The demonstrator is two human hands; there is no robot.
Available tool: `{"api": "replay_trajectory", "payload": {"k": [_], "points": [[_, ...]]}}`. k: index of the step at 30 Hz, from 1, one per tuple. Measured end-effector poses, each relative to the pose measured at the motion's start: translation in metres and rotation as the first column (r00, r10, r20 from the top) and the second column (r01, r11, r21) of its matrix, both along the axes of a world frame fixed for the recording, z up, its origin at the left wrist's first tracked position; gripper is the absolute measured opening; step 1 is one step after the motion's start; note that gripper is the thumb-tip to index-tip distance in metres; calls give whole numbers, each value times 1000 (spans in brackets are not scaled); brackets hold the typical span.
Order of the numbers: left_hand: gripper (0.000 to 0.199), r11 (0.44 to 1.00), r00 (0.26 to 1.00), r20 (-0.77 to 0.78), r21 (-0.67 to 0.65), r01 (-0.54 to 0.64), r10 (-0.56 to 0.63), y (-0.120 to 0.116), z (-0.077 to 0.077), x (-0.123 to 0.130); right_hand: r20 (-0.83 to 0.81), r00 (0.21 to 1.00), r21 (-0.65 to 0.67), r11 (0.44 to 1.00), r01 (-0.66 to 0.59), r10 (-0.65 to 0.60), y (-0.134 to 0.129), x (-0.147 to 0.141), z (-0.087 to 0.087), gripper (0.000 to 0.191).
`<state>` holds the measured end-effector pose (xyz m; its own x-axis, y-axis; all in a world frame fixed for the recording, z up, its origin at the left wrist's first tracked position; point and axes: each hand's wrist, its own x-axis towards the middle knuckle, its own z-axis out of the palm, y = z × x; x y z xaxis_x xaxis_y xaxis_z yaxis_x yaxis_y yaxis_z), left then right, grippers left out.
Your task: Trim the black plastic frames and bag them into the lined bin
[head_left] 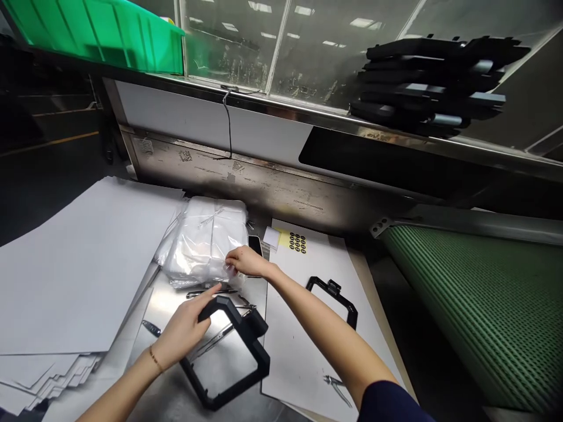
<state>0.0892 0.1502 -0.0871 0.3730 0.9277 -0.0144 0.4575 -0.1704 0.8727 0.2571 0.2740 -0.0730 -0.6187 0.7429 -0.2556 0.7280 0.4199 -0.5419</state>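
Observation:
My left hand (182, 331) grips a black plastic frame (255, 327) by its upper left corner, holding it tilted above the metal table (169, 302). The frame has an open middle and a block on one side. My right hand (247, 261) reaches forward with its fingertips pinched on the near right corner of a stack of clear plastic bags (211, 228). Thin metal tools (213, 343) lie beneath the held frame, partly hidden by it. A second black frame (352, 315) rests on white sheeting (285, 328), partly behind my right forearm.
White sheets (83, 264) are piled on the left. Cutting pliers (336, 384) and a yellow label sheet (285, 239) lie on the right sheeting. A green conveyor belt (484, 310) runs along the right. Stacked black parts (431, 88) and a green bin (105, 35) stand on the ledge.

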Motion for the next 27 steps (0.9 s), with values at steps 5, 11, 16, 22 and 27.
{"api": "replay_trajectory", "payload": {"k": [5, 11, 16, 22, 27], "points": [[39, 995, 994, -104, 92, 29, -19, 37, -19, -2, 31, 1000, 19, 1000, 0, 0, 7, -1, 7, 20], [43, 995, 987, -161, 91, 31, -16, 41, -32, -10, -57, 991, 104, 986, 127, -122, 13, 4, 17, 22], [25, 989, 984, -177, 144, 25, 1, 29, -19, -5, -121, 988, -29, 995, 95, -98, 9, 2, 3, 19], [46, 989, 975, -205, 100, 110, -87, 40, -36, -4, -334, 913, -163, 969, 187, -233, 11, 2, -6, 18], [50, 992, 975, -208, 82, 93, -74, 39, -44, -10, -665, 604, -253, 894, 371, -438, 20, 15, 22, 23]]}}
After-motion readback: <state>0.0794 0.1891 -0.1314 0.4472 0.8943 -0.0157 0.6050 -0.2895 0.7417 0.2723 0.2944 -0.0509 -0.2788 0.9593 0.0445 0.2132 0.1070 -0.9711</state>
